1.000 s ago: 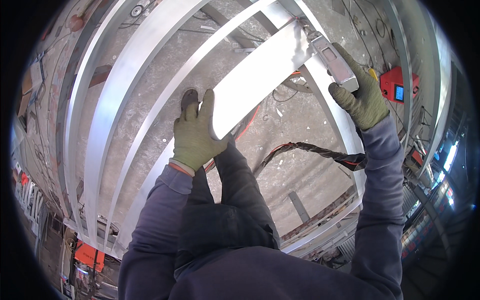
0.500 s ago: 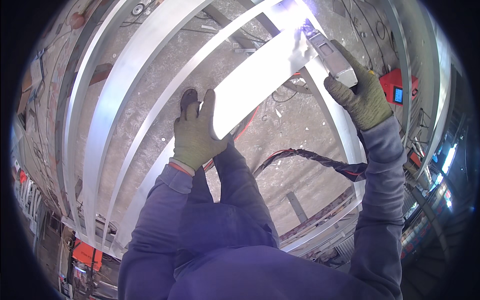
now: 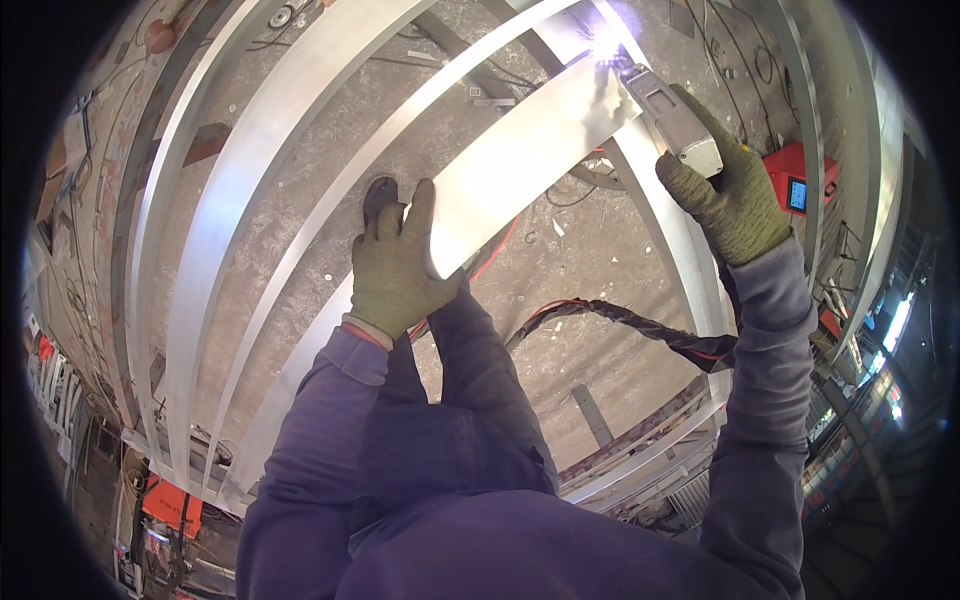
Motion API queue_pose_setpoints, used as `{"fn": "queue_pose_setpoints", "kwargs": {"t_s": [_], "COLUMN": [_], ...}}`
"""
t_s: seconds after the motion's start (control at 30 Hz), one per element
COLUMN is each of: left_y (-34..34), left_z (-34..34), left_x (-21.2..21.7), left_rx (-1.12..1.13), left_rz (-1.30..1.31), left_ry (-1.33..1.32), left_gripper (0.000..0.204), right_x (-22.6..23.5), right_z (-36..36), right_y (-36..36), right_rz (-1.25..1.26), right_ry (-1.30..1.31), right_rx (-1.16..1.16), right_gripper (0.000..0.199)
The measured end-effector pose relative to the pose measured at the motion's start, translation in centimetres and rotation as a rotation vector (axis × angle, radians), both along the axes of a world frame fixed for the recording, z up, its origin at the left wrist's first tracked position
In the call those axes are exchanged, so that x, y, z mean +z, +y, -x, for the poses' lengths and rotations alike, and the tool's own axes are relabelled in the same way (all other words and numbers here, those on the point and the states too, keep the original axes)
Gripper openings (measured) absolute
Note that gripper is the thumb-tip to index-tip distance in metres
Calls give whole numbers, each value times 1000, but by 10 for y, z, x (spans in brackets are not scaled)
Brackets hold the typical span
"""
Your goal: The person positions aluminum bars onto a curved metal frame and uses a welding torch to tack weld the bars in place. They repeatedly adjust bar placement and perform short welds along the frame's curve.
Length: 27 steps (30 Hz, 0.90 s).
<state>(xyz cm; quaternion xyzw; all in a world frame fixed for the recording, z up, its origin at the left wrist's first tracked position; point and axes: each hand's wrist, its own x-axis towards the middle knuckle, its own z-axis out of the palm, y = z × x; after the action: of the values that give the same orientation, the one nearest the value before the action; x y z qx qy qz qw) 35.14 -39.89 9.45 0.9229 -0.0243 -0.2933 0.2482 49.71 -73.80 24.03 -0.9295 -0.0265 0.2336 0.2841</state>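
Note:
My gloved left hand is closed on the near end of a wide, flat metal bar, which slants away to the upper right. A handheld welding gun, grey and boxy, is gripped in my gloved right hand. Its nozzle points at the bar's far end, where a bright violet-white arc glows against a long metal rail. Glare hides the joint itself. My right fingers are partly hidden behind the gun.
Several long metal rails curve past on the left, with another rail on the right. A black-wrapped cable droops below my right forearm. Beyond my right hand stands a red machine with a small screen. An orange-red case lies lower left.
The arc has shifted slightly right, and the gun and my right hand have moved slightly right and down. Glare on the bar has dimmed. My left hand keeps its hold.

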Motion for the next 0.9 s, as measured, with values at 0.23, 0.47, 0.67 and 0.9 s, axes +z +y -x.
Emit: {"fn": "queue_pose_setpoints", "kwargs": {"t_s": [0.23, 0.47, 0.67, 0.9], "left_y": [0, -1, 0, 0], "left_z": [0, -3, -3, -2], "left_x": [1, 4, 3, 1], "left_rx": [-10, -21, -13, -11], "left_rz": [-13, -35, -26, -19], "left_ry": [15, 45, 71, 45], "left_gripper": [132, 133, 134, 134], "right_x": [9, 10, 13, 21], "right_z": [1, 5, 8, 13], "right_y": [2, 0, 0, 3], "right_rz": [30, 58, 86, 54], "right_ry": [76, 52, 54, 74], "right_rx": [-15, 16, 30, 7], "right_gripper": [95, 101, 100, 100]}}
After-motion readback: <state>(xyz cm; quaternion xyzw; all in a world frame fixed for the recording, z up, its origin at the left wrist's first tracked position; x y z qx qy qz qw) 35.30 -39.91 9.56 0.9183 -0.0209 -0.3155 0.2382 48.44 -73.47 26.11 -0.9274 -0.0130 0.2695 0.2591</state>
